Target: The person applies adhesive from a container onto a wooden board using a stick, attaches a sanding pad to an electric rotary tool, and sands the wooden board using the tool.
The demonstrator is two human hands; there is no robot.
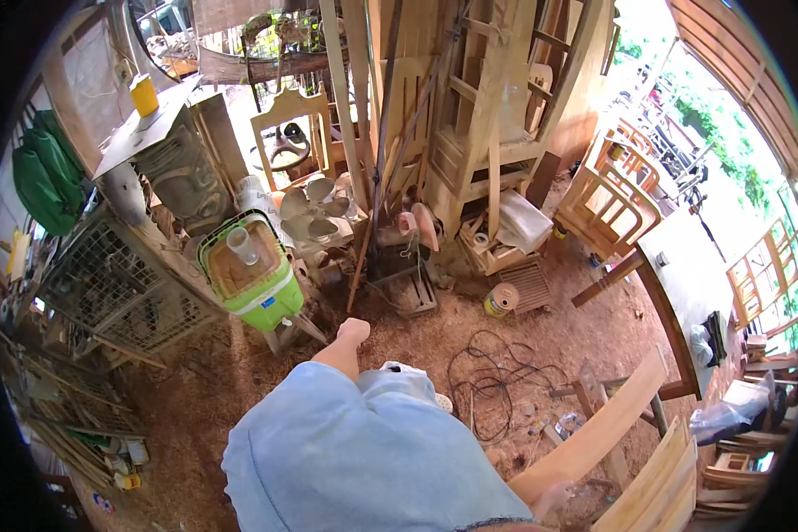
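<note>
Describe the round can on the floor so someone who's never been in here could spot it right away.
Find the big pale-topped table on the right, then look left across the floor to the slatted wooden panel. The can stands right beside the panel's left edge. Its round shape and yellow patch on the side set it apart from the flat, brown slats.

Single head cam, worn on head, looks fwd + down; wide round view w/ dark rim. Shirt (pixel 355 452) v. close, betw. L hand (pixel 353 332) & R hand (pixel 553 502); floor (pixel 399 341) farther, beyond both.
</note>
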